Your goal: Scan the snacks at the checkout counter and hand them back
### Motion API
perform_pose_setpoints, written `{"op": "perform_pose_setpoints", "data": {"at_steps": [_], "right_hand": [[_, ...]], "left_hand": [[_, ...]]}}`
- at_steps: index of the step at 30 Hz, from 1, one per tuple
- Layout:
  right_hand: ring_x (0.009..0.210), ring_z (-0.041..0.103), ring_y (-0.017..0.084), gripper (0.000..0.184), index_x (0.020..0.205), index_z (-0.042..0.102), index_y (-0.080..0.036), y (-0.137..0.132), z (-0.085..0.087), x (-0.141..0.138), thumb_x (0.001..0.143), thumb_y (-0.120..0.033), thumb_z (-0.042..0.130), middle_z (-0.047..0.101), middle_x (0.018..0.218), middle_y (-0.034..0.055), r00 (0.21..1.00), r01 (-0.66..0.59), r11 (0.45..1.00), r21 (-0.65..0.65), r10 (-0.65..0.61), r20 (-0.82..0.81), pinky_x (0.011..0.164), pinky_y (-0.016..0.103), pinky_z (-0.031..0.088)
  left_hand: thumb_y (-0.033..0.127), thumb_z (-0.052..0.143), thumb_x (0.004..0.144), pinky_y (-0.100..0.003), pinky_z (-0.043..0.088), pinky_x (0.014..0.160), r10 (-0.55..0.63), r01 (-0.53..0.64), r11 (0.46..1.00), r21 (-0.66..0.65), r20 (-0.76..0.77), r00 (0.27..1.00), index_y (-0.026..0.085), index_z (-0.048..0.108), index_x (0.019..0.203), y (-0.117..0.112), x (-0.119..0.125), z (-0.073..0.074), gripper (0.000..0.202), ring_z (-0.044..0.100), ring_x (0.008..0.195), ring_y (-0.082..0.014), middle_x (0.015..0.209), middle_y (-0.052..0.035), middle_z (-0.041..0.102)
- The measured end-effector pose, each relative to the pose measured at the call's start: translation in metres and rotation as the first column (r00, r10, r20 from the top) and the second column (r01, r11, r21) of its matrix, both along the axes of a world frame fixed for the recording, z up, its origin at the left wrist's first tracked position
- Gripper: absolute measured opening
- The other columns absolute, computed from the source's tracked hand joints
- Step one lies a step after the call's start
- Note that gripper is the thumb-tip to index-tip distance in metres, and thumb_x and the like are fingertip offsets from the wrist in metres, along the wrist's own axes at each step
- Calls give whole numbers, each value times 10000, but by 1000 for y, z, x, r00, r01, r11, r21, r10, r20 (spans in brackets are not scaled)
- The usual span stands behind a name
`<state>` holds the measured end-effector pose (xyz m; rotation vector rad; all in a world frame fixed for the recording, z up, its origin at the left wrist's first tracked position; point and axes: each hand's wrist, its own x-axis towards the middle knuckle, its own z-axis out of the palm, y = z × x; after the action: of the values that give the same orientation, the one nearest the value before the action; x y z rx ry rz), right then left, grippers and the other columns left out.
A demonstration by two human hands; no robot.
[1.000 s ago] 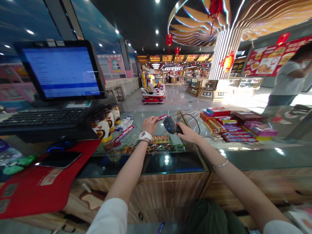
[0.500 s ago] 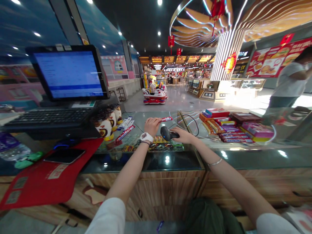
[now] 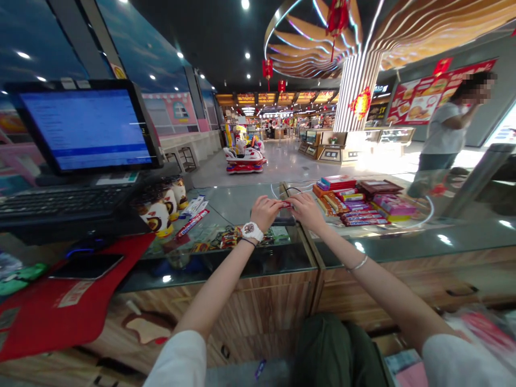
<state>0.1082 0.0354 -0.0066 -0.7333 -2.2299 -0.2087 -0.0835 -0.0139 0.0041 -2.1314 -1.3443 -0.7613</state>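
My left hand (image 3: 264, 212) is shut on a red snack bar (image 3: 284, 204), which sticks out to the right of its fingers. My right hand (image 3: 307, 209) is close beside it, with its fingertips near the bar's end. The dark body of a handheld barcode scanner (image 3: 285, 219) shows just below the bar, its grip hidden in my right hand. Its black cable (image 3: 292, 190) loops away over the glass counter (image 3: 242, 199). A white wristwatch (image 3: 252, 232) sits on my left wrist.
Several boxes and bars of candy (image 3: 355, 204) lie on the glass to the right. Chocolate snack cups (image 3: 159, 209) and a card terminal screen (image 3: 84, 126) with a keyboard (image 3: 64, 201) stand left, above a red mat (image 3: 68, 295) holding a phone (image 3: 86, 266). A person (image 3: 443, 129) stands beyond the counter.
My hands have come together at the middle of the counter, bringing the red bar and the scanner close to each other. The whole view has swung slightly.
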Motion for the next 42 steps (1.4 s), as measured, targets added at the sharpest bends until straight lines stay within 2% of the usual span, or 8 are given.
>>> {"op": "perform_pose_setpoints", "data": {"at_steps": [5,11,19,23,28,32,39,42], "right_hand": [[1105,597,267,270,1163,667,-239,0,-12,42,992,-284,463,695,1171,92,995,99,995,19,-99,-15,1089,458,370],[1168,581,267,301,1191,660,-220,5,-24,107,991,-252,437,682,1214,106,972,232,973,9,-232,-43,1114,473,341],[1197,551,273,359,1222,655,-227,11,-36,183,967,-196,404,651,1219,119,925,375,927,8,-373,-73,1140,496,318],[1218,508,305,389,1251,635,-216,21,-46,209,927,-157,428,637,1233,139,895,440,898,-20,-440,-75,1087,520,362],[1177,520,310,382,1220,622,-186,41,-54,225,898,-118,430,634,1248,144,848,524,851,-40,-526,-70,1024,469,408],[1147,531,317,374,1223,601,-162,52,-58,229,898,-103,426,629,1248,169,829,557,829,-60,-559,-24,990,456,423],[1050,585,296,249,1119,614,-161,62,-68,226,938,-132,444,650,1138,172,811,585,798,-144,-581,70,896,412,474],[1028,601,267,220,1080,615,-168,66,-70,226,960,-156,431,660,1116,155,829,557,814,-166,-557,50,907,393,477]], "left_hand": [[248,520,986,-389,405,1069,-97,96,995,-21,-48,994,251,698,1067,5,40,-1,196,660,1015,-175,1120,-22,744],[166,532,949,-402,430,1040,-136,134,990,-29,-46,990,234,663,1156,18,83,-8,254,631,1071,-205,1180,-46,713],[142,532,923,-429,399,1083,-271,260,958,-120,-94,958,220,672,1172,48,155,-18,296,616,1104,-218,1169,-62,721],[86,517,891,-439,376,1103,-324,302,935,-184,-105,940,233,679,1169,67,188,-21,354,628,1087,-206,1176,-54,728],[79,517,873,-426,414,1064,-278,255,942,-220,-82,957,216,728,1002,89,215,-25,282,635,1013,-224,1118,-52,743],[94,519,878,-436,439,1039,-263,243,939,-245,-56,963,211,752,888,100,224,-31,260,630,1000,-239,1126,-49,743],[59,517,852,-481,464,1018,-293,277,931,-238,-32,956,262,783,965,110,224,-45,353,624,1010,-247,1134,-71,739],[59,522,860,-472,469,1026,-280,263,936,-232,-44,959,257,781,975,112,226,-48,346,634,1039,-250,1162,-79,734]]}}
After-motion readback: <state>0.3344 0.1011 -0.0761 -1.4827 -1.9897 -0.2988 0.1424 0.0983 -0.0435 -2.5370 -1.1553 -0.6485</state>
